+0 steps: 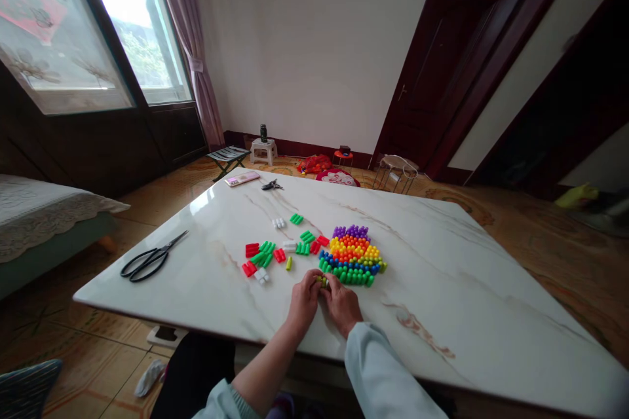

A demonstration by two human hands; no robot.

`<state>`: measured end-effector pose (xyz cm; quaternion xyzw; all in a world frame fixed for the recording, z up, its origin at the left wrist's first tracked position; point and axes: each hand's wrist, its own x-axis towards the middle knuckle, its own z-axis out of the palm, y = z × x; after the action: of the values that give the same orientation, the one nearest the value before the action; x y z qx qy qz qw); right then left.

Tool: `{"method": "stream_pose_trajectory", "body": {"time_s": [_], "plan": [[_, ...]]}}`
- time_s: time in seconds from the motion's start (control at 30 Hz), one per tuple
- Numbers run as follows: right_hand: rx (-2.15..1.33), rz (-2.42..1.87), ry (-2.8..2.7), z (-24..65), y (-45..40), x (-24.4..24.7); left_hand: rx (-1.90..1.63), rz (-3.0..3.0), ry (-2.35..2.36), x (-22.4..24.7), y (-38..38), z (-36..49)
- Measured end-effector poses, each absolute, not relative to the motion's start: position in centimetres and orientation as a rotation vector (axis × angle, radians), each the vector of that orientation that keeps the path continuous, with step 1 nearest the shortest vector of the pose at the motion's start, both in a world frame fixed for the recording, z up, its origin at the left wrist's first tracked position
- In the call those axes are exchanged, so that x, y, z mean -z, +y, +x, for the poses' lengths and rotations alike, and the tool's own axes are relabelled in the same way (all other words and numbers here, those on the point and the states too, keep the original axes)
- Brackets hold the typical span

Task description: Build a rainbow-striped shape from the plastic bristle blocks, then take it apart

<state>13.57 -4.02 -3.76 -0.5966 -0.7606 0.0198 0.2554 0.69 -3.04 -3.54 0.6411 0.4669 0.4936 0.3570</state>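
My left hand (304, 296) and my right hand (341, 301) meet near the table's front edge, fingers closed around small yellow-green plastic pieces (322, 281). The fingers partly hide these pieces. Just beyond my right hand sits a cluster of joined plastic pieces (351, 252) in bands of purple, yellow, orange, blue and green. A single yellow-green piece (289, 263) lies left of my left hand. Farther left are loose groups of green pieces (265, 254), red pieces (252, 249) and white pieces (262, 276).
Black-handled scissors (152, 262) lie at the table's left. A pink phone (242, 179) and a dark keyring (272, 185) rest by the far edge of the marble-patterned table (472, 288). Stools, including a white one (264, 152), stand on the floor beyond.
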Motion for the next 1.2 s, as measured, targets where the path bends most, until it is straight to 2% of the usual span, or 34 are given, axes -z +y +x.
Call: {"method": "stream_pose_trajectory", "body": {"time_s": [0.4,0.53,0.67,0.87,1.2], "plan": [[-0.196,-1.242,-1.831,14.0,-5.3,2.5,-1.269,1.519,1.137,3.6,-3.1,0.6],[-0.225,-1.339,-1.465,17.1,-6.0,2.3,-1.239,1.438,1.135,4.3,-2.9,0.8],[-0.093,-1.566,-1.085,23.3,-5.2,2.8,-1.225,1.444,1.159,4.2,-2.9,0.9],[-0.096,-1.754,-1.158,28.8,-2.5,4.6,-1.218,1.446,1.165,4.1,-2.9,0.9],[-0.162,-1.750,-1.107,28.0,-1.8,4.4,-1.239,1.408,1.156,4.1,-2.9,0.9]]}}
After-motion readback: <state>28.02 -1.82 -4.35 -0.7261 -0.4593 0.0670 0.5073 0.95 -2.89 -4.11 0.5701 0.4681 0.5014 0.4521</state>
